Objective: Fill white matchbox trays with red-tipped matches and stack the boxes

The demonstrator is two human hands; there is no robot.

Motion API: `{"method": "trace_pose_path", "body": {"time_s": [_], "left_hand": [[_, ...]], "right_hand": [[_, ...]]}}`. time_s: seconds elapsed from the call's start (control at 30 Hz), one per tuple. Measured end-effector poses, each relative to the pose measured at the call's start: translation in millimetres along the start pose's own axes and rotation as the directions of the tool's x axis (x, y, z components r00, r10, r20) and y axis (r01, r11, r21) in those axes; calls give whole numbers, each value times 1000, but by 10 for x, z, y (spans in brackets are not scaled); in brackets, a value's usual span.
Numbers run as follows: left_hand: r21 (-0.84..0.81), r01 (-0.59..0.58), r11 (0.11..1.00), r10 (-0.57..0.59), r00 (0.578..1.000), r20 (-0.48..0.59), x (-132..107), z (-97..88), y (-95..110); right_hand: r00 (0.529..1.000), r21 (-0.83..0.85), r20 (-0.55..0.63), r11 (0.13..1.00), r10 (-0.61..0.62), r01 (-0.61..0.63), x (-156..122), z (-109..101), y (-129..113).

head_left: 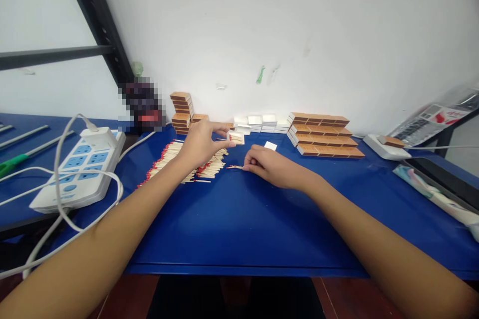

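My left hand (pixel 204 142) holds a small open matchbox tray (pixel 236 137) with a few matches in it, above a spread pile of red-tipped matches (pixel 183 162) on the blue table (pixel 239 224). My right hand (pixel 267 165) rests on the table with its fingers pinched on a few loose matches (pixel 235 166) lying beside the pile. A single white tray (pixel 270 146) lies just beyond my right hand.
Stacks of brown matchboxes stand at the back left (pixel 182 111) and back right (pixel 324 134), with white inner trays (pixel 262 122) between them along the wall. A white power strip (pixel 84 167) with cables lies at the left. A packet (pixel 434 194) lies at the right.
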State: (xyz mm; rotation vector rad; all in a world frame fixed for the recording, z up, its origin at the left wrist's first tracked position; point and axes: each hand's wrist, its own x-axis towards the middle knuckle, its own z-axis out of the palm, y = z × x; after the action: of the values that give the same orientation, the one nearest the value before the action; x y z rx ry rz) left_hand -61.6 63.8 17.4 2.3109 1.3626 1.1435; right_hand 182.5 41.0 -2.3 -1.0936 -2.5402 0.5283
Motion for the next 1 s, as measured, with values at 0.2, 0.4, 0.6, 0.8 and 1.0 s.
{"method": "trace_pose_path", "body": {"time_s": [0.2, 0.4, 0.6, 0.8, 1.0], "left_hand": [[-13, -12, 1000, 12, 1000, -5, -6, 0, 1], [-24, 3, 1000, -3, 1000, -2, -16, 10, 16], [-14, -4, 1000, 3, 1000, -8, -12, 24, 15], [-4, -20, 1000, 20, 1000, 0, -14, 17, 11], [10, -16, 1000, 16, 1000, 0, -11, 10, 2]], "right_hand": [[999, -24, 24, 999, -35, 35, -4, 41, -135], [999, -125, -29, 992, 29, -33, -8, 56, -158], [982, -97, -172, 991, 72, -90, 19, 124, -191], [982, -102, -171, 990, 83, -101, 49, 242, -185], [983, -82, -150, 989, 108, -121, 55, 176, -137]]}}
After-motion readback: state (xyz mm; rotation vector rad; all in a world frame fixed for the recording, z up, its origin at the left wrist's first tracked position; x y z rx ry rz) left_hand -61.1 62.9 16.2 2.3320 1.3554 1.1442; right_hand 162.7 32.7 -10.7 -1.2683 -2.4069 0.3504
